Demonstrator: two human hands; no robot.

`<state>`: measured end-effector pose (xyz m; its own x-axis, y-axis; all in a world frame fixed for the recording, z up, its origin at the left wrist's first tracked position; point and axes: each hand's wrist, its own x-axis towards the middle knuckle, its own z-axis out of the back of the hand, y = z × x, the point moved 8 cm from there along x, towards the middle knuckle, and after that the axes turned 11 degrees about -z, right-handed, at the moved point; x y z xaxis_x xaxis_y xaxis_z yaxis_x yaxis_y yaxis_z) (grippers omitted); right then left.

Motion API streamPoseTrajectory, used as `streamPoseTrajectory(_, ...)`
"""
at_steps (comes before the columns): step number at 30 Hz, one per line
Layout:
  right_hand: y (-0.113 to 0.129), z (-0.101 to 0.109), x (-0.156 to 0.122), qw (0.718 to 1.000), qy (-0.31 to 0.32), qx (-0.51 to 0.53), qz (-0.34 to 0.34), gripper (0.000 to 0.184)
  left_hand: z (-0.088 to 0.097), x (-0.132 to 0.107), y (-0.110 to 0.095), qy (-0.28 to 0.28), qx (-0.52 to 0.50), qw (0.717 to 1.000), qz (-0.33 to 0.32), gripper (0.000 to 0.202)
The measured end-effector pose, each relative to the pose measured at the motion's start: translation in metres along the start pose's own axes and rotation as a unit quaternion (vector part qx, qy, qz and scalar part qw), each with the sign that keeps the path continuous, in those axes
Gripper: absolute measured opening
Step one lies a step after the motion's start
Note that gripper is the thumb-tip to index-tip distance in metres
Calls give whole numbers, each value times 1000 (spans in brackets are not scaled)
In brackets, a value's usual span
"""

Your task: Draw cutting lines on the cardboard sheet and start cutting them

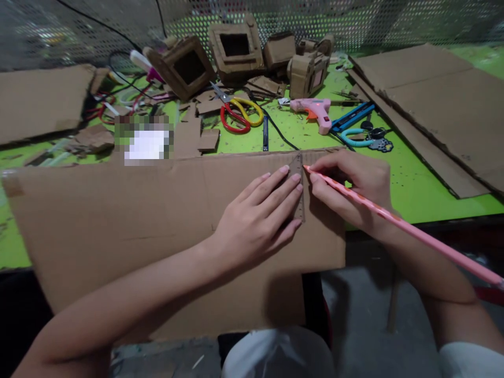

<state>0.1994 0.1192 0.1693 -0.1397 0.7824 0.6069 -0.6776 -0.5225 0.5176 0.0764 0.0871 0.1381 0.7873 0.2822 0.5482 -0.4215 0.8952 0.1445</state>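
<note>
A large sheet of brown cardboard (pixel 129 210) lies over the table's front edge and hangs toward my lap. My left hand (pixel 260 210) rests flat on it, fingers stretched out, pressing down a small see-through ruler (pixel 300 205) that looks triangular. Between the thumb and fingers of my right hand (pixel 354 176) is a long pink pencil (pixel 417 228) with orange spots. Its tip touches the cardboard close to the ruler's upper right edge. Faint pencil lines show on the sheet left of my left hand. Part of the ruler is hidden under my fingers.
Behind the sheet on the green table (pixel 413 178) lie scissors (pixel 238 113), a pink glue gun (pixel 315 111), a blue cutter (pixel 352 116) and a keyring (pixel 368 137). Cardboard models (pixel 236 50) stand at the back. More cardboard sheets lie left and right (pixel 441 100).
</note>
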Motion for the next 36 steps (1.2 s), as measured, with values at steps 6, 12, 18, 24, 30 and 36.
streamPoseTrajectory(6,3,-1,-3,1000,19,-3,6,6,0,0,1,1,-6,1000,3,47)
streamPoseTrajectory(12,4,1,0,1000,9,-17,3,6,0,0,1,-1,-13,1000,4,47)
streamPoseTrajectory(18,9,-2,-11,998,55,-23,13,6,-1,0,1,1,-20,1000,5,48)
streamPoseTrajectory(24,8,3,-4,1000,15,-20,10,4,0,-1,1,-1,-14,1000,4,49)
streamPoseTrajectory(30,15,-1,-26,998,53,-33,12,8,0,0,0,3,-10,1000,3,45)
streamPoseTrajectory(36,23,-2,-36,997,44,-48,27,11,1,0,-1,0,-1,1000,-1,42)
